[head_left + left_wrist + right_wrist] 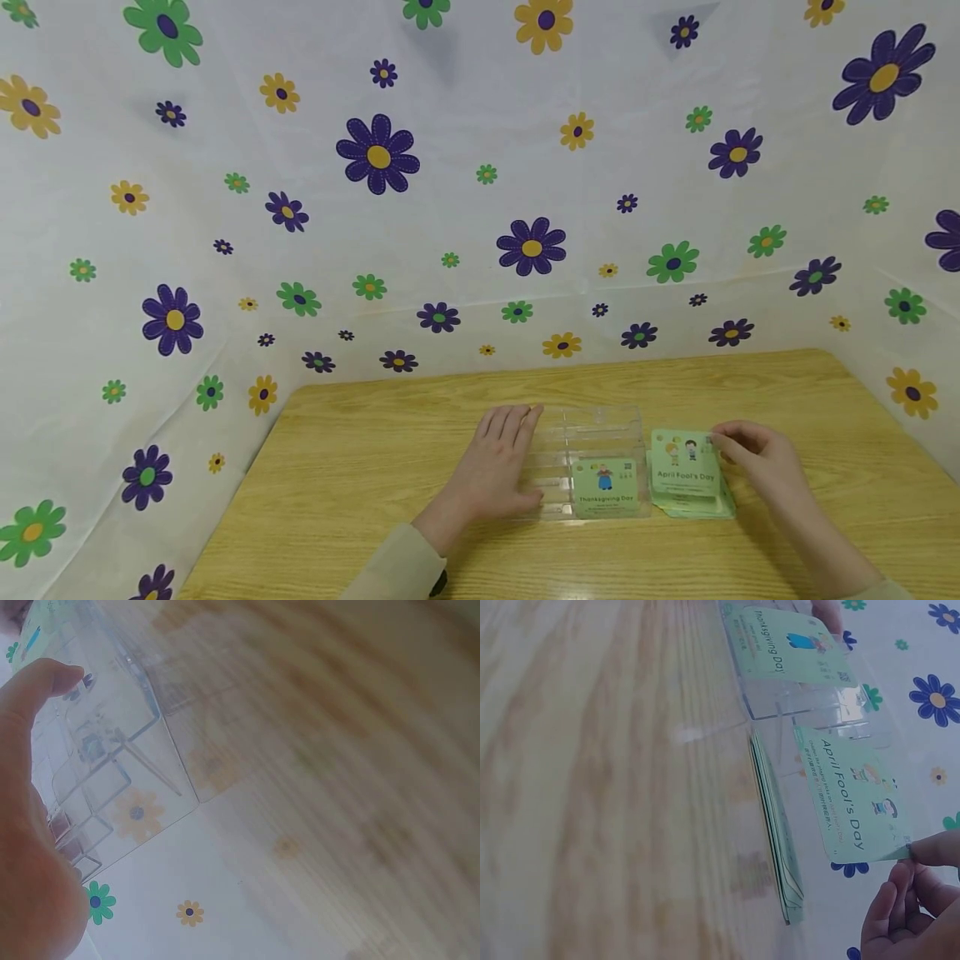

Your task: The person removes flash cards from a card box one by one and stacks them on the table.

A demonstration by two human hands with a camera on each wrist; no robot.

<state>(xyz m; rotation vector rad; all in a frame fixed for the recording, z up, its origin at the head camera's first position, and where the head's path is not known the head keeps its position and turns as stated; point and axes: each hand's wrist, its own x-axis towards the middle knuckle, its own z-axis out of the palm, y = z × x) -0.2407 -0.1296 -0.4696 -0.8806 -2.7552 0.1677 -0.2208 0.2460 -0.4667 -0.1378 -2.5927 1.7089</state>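
A clear plastic tiered card holder stands on the table, with a green "Thanksgiving Day" card in its front right slot. My left hand rests on the holder's left side, fingers straight and thumb near the front. In the left wrist view, the thumb lies over the clear tiers. Between thumb and fingers my right hand pinches the corner of an "April Fool's Day" card. That card is raised above a stack of green cards lying right of the holder.
The wood-grain table extends to both sides of the holder. Behind it and at the sides hangs a white cloth printed with purple, green and yellow flowers.
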